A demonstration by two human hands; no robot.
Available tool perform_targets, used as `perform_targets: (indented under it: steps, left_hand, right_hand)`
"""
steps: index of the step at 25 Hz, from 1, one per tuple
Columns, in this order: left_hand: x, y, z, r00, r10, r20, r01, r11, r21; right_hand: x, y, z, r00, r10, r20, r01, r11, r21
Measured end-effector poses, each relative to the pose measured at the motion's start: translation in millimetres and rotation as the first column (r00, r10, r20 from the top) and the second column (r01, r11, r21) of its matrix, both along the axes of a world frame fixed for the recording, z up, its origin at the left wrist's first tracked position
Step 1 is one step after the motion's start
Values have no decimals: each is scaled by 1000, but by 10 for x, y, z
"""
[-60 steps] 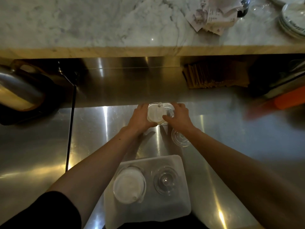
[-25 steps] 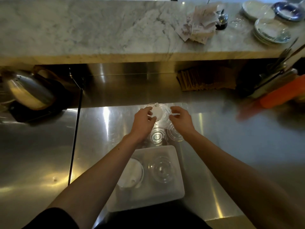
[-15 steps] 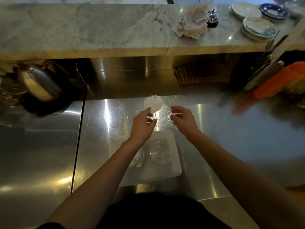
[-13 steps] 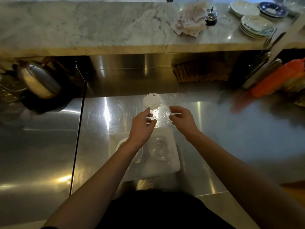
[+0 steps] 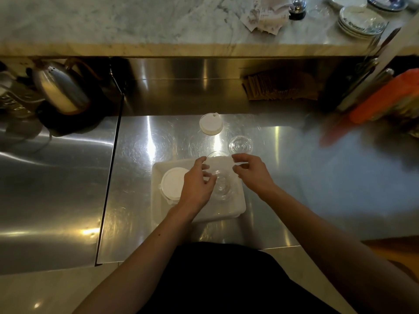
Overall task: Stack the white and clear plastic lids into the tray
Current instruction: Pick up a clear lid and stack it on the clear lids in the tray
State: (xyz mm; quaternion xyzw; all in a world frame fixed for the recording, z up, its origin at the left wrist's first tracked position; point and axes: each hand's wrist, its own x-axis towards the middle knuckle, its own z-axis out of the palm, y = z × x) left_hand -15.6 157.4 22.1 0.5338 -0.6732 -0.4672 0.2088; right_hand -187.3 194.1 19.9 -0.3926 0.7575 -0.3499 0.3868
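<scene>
Left hand [image 5: 196, 186]: covers the right part of the white lid stack [image 5: 172, 185] in the tray [image 5: 238, 208]; how many lids lie there cannot be counted.
Clear lid [image 5: 219, 165]: between both hands' fingertips, nearly invisible against the tray; whether the fingers pinch it or only touch it is unclear.
Clear stack in tray [image 5: 221, 191]: outline faint, count unreadable.
Right hand [image 5: 253, 175]: fingers curled, grip unclear.
Orange object [image 5: 383, 99]: blurred, cut by the right edge, unidentifiable.
Plates [image 5: 360, 20]: cut by the top edge.
Paper slips [image 5: 265, 15]: print too small to read.
Kettle [image 5: 60, 87]: base lost in shadow.
</scene>
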Motion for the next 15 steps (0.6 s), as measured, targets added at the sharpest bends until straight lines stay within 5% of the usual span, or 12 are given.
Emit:
perform_targets:
  steps: [10,15]
  left_hand:
    - [20,247,-110,989,-102,103,91,990,107]
    - [15,284,-123,982,-151,114,140,985,99]
  right_hand:
    - [66,217,-109,911,245,-331,-228,970,88]
    - [77,224,-91,675,454,-581,-409,886,217]
